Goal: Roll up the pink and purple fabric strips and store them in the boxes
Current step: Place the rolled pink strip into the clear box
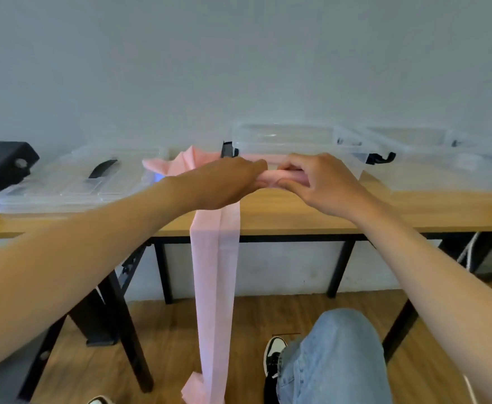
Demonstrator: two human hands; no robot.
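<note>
Over the bench's (pixel 297 211) front edge, left hand (pixel 227 182) and right hand (pixel 320 182), arms outstretched, both grip the pink fabric strip (pixel 214 272).

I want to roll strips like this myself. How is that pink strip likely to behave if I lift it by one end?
Probably very floppy: the pink strip hangs limp over the table edge down to the floor, where its end crumples. It looks thin and light. The started roll, gripped by the left hand and right hand, would likely unwind if let go.
</note>
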